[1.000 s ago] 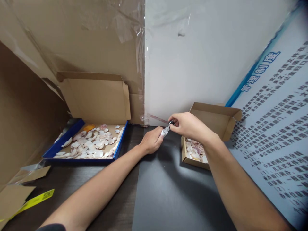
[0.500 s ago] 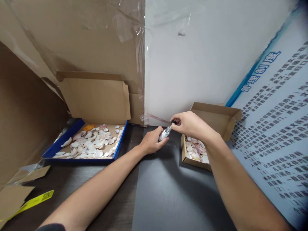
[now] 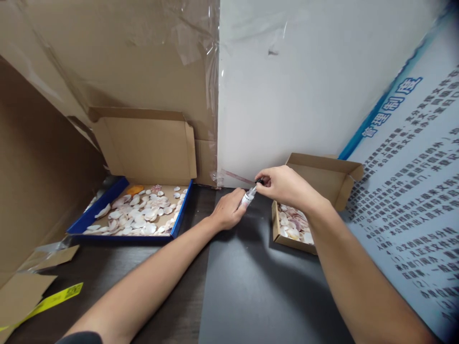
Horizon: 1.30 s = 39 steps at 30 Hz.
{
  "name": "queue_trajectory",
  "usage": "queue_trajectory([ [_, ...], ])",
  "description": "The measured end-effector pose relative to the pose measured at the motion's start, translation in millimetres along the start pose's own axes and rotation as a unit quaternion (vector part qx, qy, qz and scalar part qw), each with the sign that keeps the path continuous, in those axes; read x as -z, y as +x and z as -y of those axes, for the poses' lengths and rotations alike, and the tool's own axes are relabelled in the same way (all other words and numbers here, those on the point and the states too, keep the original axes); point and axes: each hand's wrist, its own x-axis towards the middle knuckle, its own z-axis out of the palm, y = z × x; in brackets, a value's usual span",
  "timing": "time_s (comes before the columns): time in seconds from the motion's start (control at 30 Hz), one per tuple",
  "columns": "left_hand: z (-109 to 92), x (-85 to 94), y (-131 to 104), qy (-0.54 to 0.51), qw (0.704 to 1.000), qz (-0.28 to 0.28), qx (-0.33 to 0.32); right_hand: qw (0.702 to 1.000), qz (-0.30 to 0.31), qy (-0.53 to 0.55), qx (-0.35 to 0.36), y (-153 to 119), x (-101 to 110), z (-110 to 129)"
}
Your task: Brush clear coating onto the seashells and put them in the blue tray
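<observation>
My left hand (image 3: 229,208) is closed around a small bottle (image 3: 247,198) with a white label and a clear tapered nozzle, much like a glue bottle. The bottle leans up to the right. At the nozzle's tip, my right hand (image 3: 278,184) pinches a small black cap (image 3: 259,181) between thumb and fingers. Whether the cap still touches the nozzle I cannot tell. Just below and beyond my right hand, a small cardboard box (image 3: 274,222) holds seashells (image 3: 294,222); my right forearm hides part of it.
At left, a blue-edged box (image 3: 118,239) with its lid raised holds many seashells (image 3: 143,215) and an orange piece (image 3: 135,190). A dark grey mat (image 3: 244,296) covers the right tabletop. Cardboard scraps and a yellow strip (image 3: 59,297) lie lower left. Cardboard and white panels stand behind.
The view has shifted slightly, moving everything a little to the right. My left fingers sit further round the bottle, hiding more of its lower end. Both hands keep their holds.
</observation>
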Motion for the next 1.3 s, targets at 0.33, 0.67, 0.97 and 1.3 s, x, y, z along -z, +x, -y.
queue_trajectory([
  [0.33, -3.4, -1.2, 0.5, -0.005, 0.999, -0.033, 0.024, 1.0, -0.002, 0.012, 0.001, -0.1, 0.6, -2.5],
  [0.67, -3.7, -2.5, -0.2, -0.011, 0.998, -0.063, 0.019, 1.0, 0.012, -0.008, 0.008, -0.8, 0.7, -1.8],
  [0.97, -2.8, -2.6, -0.5, -0.01, 0.996, -0.092, 0.014, 0.999, 0.025, 0.025, 0.011, -0.2, 1.9, -2.8],
  [1.3, -2.2, -3.0, -0.8, -0.002, 0.996, -0.09, 0.011, 0.991, 0.02, 0.13, 0.026, -4.5, 2.9, 1.0],
])
